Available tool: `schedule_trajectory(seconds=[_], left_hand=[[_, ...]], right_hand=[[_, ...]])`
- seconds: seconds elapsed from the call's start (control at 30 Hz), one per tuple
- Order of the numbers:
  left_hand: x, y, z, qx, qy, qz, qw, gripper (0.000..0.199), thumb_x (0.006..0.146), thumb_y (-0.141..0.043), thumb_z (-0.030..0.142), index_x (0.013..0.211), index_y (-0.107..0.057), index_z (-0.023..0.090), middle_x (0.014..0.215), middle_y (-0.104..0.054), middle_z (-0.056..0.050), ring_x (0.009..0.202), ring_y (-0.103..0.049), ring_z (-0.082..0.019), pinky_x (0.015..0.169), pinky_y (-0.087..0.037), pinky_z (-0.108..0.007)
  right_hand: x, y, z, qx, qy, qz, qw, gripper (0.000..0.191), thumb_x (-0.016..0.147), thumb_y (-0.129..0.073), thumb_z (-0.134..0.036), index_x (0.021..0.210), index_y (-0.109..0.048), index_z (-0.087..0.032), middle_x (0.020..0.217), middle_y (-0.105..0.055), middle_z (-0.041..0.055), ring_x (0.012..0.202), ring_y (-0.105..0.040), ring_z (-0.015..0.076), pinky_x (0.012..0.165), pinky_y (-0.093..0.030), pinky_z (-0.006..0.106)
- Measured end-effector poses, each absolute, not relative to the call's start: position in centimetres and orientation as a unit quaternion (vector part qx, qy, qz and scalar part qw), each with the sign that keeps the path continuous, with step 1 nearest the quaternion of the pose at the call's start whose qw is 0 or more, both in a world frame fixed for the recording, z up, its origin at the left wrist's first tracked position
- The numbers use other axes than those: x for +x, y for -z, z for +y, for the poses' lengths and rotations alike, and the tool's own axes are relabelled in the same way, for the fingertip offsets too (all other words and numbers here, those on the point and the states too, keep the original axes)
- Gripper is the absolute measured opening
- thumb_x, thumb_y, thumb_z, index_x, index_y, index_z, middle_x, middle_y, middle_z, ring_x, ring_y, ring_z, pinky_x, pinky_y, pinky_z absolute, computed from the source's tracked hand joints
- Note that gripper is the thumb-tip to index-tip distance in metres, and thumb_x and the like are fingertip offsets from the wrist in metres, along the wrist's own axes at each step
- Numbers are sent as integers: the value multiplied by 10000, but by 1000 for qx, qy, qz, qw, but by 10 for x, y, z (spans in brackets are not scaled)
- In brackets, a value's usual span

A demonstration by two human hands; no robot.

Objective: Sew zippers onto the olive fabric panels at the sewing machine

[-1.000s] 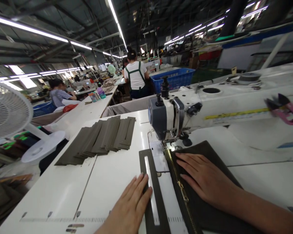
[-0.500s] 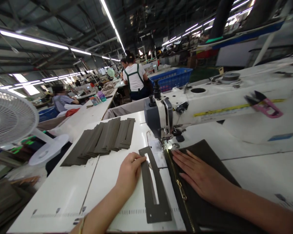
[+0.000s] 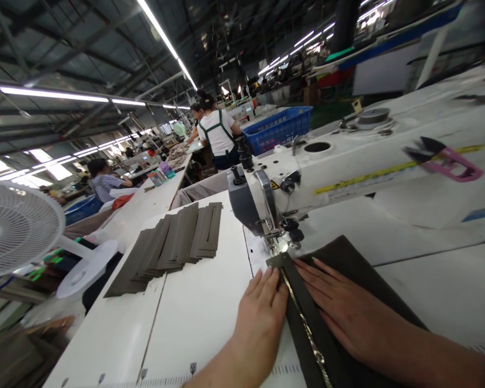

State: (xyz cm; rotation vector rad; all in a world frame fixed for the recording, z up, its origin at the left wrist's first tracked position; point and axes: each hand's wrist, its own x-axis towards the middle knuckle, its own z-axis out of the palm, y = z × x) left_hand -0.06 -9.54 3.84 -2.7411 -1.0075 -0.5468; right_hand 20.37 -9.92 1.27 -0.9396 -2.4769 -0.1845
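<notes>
A dark grey slotted strip (image 3: 280, 261) lies over a dark fabric piece (image 3: 372, 275), its top end close to the needle area of a sewing machine (image 3: 267, 210). Through the slot shows a gold metal zipper (image 3: 303, 319), with its pull near the bottom of the view. My left hand (image 3: 261, 318) rests with fingers extended on the strip's left edge near the top. My right hand (image 3: 343, 302) lies flat, fingers stretched towards the needle, on the fabric and against the strip's right side. Both hands press down; neither grips.
A fanned stack of grey slotted strips (image 3: 173, 242) lies left on the white table (image 3: 198, 307). Pink-handled thread snips (image 3: 448, 161) rest on the machine arm beside a yellow measuring tape (image 3: 359, 177). A white fan (image 3: 16, 226) stands left. Co-workers sit beyond, near a blue crate (image 3: 277, 129).
My left hand has moved right with the slotted strip, laying it over the zipper, and its pinch has loosened into flat fingers. My right hand stays flat on the fabric. The view has shifted slightly.
</notes>
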Motion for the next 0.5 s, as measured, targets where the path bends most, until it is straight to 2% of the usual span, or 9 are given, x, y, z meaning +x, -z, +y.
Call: schedule_trajectory(seconds=[0.17,0.3,0.4,0.5], left_hand=[[-7,-38,-92,-925,177,-326,85,303,951,-316,129,1067,-592,84,1226,-559,-178,1184,-494,-242,985,-445,-425],[-5,-36,-88,-922,182,-331,90,328,957,-293,135,1023,-612,99,1205,-579,-163,1165,-515,-229,951,-485,-394],[-7,-36,-84,-923,180,-319,114,367,959,-259,133,1010,-621,100,1170,-605,-152,1123,-552,-227,890,-532,-364],[-13,-35,-79,-933,166,-294,127,337,944,-293,114,1084,-600,120,1156,-619,-129,1107,-564,-213,872,-542,-329]], right_hand=[[202,-12,-98,-352,63,-898,255,632,792,-416,-105,1407,-271,-120,1387,-403,101,1253,-395,214,1023,-360,418],[198,-13,-97,-368,63,-883,285,622,800,-424,-137,1404,-279,-119,1364,-438,93,1223,-432,208,1015,-361,390],[195,-16,-96,-372,96,-875,295,600,777,-450,-175,1368,-357,-130,1327,-482,100,1193,-459,233,982,-375,399],[194,-21,-94,-385,100,-872,285,527,799,-478,-233,1318,-432,-152,1270,-538,101,1152,-493,246,958,-379,407]])
